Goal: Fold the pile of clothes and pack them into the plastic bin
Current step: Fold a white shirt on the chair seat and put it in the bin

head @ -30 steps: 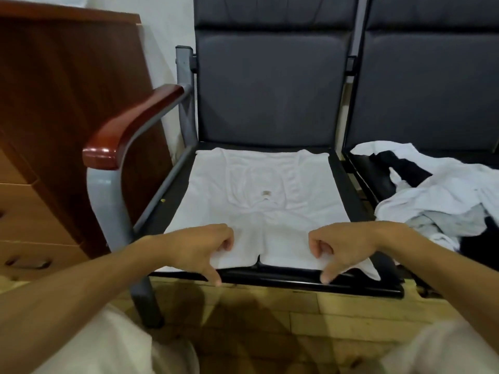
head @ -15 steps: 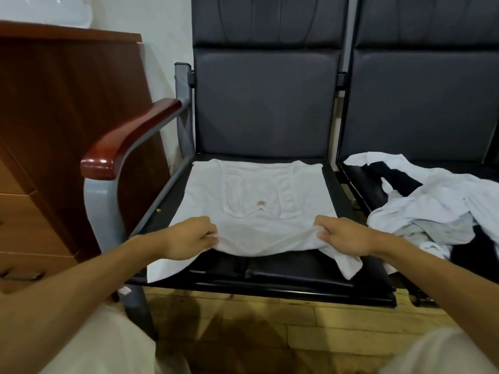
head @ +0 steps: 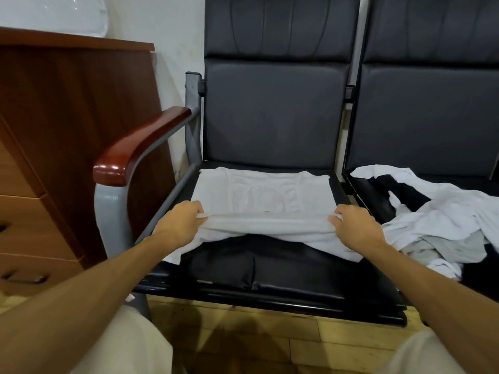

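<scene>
A white garment [head: 264,195] lies spread on the black seat of the left chair [head: 270,268]. My left hand [head: 179,225] pinches its near left edge and my right hand [head: 353,225] pinches its near right edge. Both hold that edge lifted above the seat and carried toward the chair back, so the cloth doubles over itself. A pile of white, grey and black clothes [head: 442,217] lies heaped on the right chair's seat. A translucent plastic object [head: 54,14], perhaps the bin, stands on top of the wooden cabinet at the upper left, mostly cut off.
A wooden cabinet with drawers [head: 54,147] stands at the left, close to the chair's red-brown armrest [head: 140,147]. The two dark chair backs [head: 278,109] rise behind the seats. Wooden floor [head: 270,341] runs below, with my light trousers at the bottom corners.
Both hands gripped the garment's near edge at the seat front, lifted it and carried it away from me toward the chair back, baring the front of the seat.
</scene>
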`<state>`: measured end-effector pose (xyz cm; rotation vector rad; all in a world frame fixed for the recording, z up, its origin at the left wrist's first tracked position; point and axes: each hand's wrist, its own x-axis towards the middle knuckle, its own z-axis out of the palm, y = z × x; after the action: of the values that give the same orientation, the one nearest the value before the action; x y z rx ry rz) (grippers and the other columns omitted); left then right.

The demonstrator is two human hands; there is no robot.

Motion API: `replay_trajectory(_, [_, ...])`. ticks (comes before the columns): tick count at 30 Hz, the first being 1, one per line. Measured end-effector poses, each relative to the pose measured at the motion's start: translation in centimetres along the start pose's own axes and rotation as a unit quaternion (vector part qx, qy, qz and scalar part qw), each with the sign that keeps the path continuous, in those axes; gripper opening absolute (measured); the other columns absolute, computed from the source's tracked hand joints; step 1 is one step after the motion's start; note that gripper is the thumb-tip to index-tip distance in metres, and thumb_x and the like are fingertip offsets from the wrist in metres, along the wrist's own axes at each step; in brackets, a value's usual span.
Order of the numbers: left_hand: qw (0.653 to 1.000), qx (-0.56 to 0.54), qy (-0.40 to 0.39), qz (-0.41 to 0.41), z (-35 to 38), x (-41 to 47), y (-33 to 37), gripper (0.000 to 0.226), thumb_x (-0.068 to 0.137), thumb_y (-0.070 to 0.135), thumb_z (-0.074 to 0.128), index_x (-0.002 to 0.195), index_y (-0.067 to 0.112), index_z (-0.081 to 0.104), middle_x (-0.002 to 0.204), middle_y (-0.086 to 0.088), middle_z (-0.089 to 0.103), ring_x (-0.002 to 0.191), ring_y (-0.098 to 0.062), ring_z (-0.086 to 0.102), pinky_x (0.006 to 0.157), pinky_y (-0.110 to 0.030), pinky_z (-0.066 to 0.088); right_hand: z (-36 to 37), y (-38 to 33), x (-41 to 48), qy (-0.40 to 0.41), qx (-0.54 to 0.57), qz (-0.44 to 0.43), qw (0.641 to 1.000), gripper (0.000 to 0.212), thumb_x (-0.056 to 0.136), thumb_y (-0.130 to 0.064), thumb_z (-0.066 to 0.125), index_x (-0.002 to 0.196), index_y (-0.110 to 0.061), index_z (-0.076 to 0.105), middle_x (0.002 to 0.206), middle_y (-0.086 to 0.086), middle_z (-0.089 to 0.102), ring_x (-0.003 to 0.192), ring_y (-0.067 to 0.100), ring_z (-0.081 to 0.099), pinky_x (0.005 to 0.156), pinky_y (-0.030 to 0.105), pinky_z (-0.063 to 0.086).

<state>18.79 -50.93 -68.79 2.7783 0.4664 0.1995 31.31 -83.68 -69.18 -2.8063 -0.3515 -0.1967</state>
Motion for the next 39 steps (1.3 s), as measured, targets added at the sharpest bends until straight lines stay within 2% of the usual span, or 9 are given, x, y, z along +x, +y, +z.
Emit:
replay_trajectory(4, [0.997,0.032,0.060,-0.045,-0.3,-0.8,-1.3,0.023,0.094,0.000,0.040,0.110,0.008,0.055,0.114,-0.012,0.049,0.098,-0.035,0.054,0.083,-0.044,0.046,0.4,0.0,-0.3,0.025,-0.025,0.015,0.999,0.019,0.099,-0.020,0.046,0.108,-0.008,0.058,0.114,0.009,0.054,0.099,0.033,0.057,0.079,0.039,0.046])
replay_trajectory(8, [0.988,0.017,0.118,-0.099,-1.1,-1.1,-2.5,0.023,0.097,0.008,0.039,0.110,0.000,0.056,0.109,-0.018,0.056,0.095,-0.038,0.056,0.080,-0.046,0.048,-0.4,0.5,-0.6,0.045,-0.003,0.056,0.997,0.019,0.093,-0.009,0.049,0.109,-0.009,0.058,0.112,0.011,0.057,0.098,0.033,0.058,0.073,0.035,0.042])
replay_trajectory(14, [0.965,-0.197,0.101,-0.144,-2.0,-1.7,-3.0,0.021,0.099,0.015,0.046,0.111,0.004,0.059,0.107,-0.014,0.059,0.093,-0.027,0.054,0.076,-0.036,0.043,-1.7,1.1,-1.0,0.015,0.133,0.089,0.987,0.036,0.084,0.002,0.043,0.108,-0.010,0.066,0.109,0.014,0.064,0.099,0.032,0.057,0.082,0.036,0.049])
replay_trajectory(19, [0.924,-0.368,0.017,-0.101,-2.6,-2.9,-2.1,0.015,0.100,0.019,0.044,0.100,0.010,0.056,0.103,-0.009,0.060,0.098,-0.027,0.059,0.080,-0.039,0.052,-2.6,1.0,-2.4,-0.100,0.228,0.023,0.968,0.037,0.082,0.010,0.040,0.070,-0.016,0.063,0.080,0.001,0.062,0.081,0.019,0.055,0.063,0.022,0.041])
replay_trajectory(22, [0.923,-0.372,-0.048,-0.090,-3.3,-3.9,-1.9,0.017,0.101,0.022,0.043,0.107,0.012,0.055,0.104,-0.007,0.059,0.098,-0.025,0.060,0.070,-0.036,0.054,-3.4,1.3,-3.6,-0.210,0.195,-0.063,0.956,0.035,0.089,0.008,0.045,0.071,-0.014,0.065,0.078,0.001,0.063,0.076,0.012,0.057,0.067,0.020,0.044])
replay_trajectory(26, [0.930,-0.360,-0.024,-0.067,-3.9,-4.7,-2.5,0.018,0.099,0.021,0.047,0.104,0.010,0.060,0.103,-0.011,0.063,0.095,-0.027,0.061,0.080,-0.037,0.050,-5.1,1.8,-5.0,-0.277,0.226,-0.091,0.929,0.036,0.093,0.006,0.048,0.074,-0.015,0.069,0.074,-0.007,0.063,0.070,0.001,0.055,0.069,0.013,0.042])
replay_trajectory(31, [0.919,-0.384,0.048,-0.078,-4.1,-4.4,-2.0,0.018,0.099,0.023,0.047,0.104,0.014,0.062,0.099,-0.004,0.062,0.089,-0.019,0.058,0.069,-0.028,0.044,-6.2,1.6,-4.0,-0.235,0.290,-0.012,0.928,0.028,0.087,0.007,0.051,0.074,-0.007,0.072,0.078,0.002,0.070,0.076,0.015,0.063,0.072,0.024,0.046])
replay_trajectory(35, [0.899,-0.411,0.121,-0.094,-4.5,-1.7,-1.1,0.015,0.099,0.022,0.045,0.105,0.017,0.058,0.098,-0.001,0.058,0.085,-0.015,0.054,0.071,-0.028,0.042,-7.1,0.2,-1.1,-0.148,0.278,0.018,0.949,0.027,0.086,0.007,0.049,0.076,-0.008,0.070,0.081,0.005,0.068,0.075,0.019,0.063,0.060,0.024,0.045])
replay_trajectory(39, [0.870,-0.449,0.150,-0.138,-4.2,1.9,-0.3,0.015,0.100,0.020,0.045,0.109,0.017,0.056,0.093,0.000,0.056,0.082,-0.017,0.054,0.074,-0.036,0.044,-8.0,-0.7,2.6,-0.143,0.246,0.033,0.958,0.037,0.086,0.010,0.038,0.072,-0.011,0.065,0.074,0.007,0.061,0.066,0.020,0.055,0.047,0.022,0.039])
